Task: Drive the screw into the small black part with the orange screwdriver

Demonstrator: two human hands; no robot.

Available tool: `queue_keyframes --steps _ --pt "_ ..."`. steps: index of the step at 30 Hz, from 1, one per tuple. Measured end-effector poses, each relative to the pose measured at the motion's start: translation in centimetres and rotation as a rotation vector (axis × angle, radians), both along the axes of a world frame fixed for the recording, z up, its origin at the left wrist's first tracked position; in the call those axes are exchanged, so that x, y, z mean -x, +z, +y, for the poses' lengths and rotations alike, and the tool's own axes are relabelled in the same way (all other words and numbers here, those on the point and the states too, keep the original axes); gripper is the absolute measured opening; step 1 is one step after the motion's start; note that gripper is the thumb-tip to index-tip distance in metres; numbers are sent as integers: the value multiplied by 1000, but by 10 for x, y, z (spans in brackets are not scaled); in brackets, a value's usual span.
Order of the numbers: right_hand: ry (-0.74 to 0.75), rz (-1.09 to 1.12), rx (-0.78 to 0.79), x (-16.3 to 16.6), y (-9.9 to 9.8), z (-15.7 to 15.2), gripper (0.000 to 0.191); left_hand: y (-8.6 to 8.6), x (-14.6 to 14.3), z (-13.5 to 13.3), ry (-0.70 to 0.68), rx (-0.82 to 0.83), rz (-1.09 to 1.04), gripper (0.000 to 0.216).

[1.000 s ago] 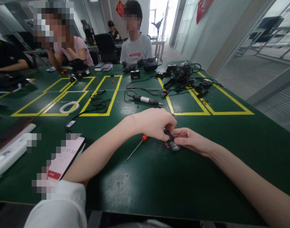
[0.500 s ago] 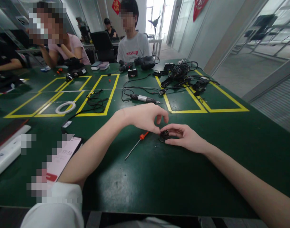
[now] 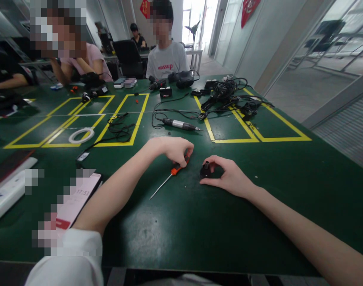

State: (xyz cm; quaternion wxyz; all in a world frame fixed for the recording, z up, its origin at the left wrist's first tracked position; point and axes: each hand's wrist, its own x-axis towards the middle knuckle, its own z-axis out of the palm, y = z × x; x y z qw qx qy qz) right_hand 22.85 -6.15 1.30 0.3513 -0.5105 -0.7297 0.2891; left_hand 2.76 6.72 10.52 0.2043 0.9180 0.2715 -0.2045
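Observation:
My left hand (image 3: 178, 151) is closed around the handle of a screwdriver (image 3: 175, 171) with a red-and-black grip. Its thin metal shaft points toward me and to the left, low over the green table. To the right, my right hand (image 3: 225, 174) curls its thumb and fingers around a small round black part (image 3: 205, 170) with a raised stub on top. What exactly this part is, I cannot make out. A gap separates the two hands.
Beyond my hands lies a corded pen-shaped electric screwdriver (image 3: 178, 124). Tangled black cables (image 3: 224, 93) are heaped at the back right. On the left are a phone (image 3: 77, 198), a white power strip (image 3: 11, 190) and a white tape ring (image 3: 81, 135). People sit across the table.
My left hand has moved left and down from beside the black part and taken hold of the screwdriver's handle, which has shifted slightly. My right hand stays at the black part, which looks tilted differently.

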Motion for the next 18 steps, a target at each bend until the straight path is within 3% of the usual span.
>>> queue_keyframes --steps 4,10,14,18 --pt "-15 -26 42 4 1 -2 51 19 9 0 41 -17 -120 35" --pt "195 173 179 -7 8 1 34 58 31 -7 -58 61 -452 22" --pt "118 181 193 -2 4 0 38 75 39 -20 -22 111 -663 10" --pt "64 175 133 10 0 -4 44 78 34 -34 1 139 -812 6"
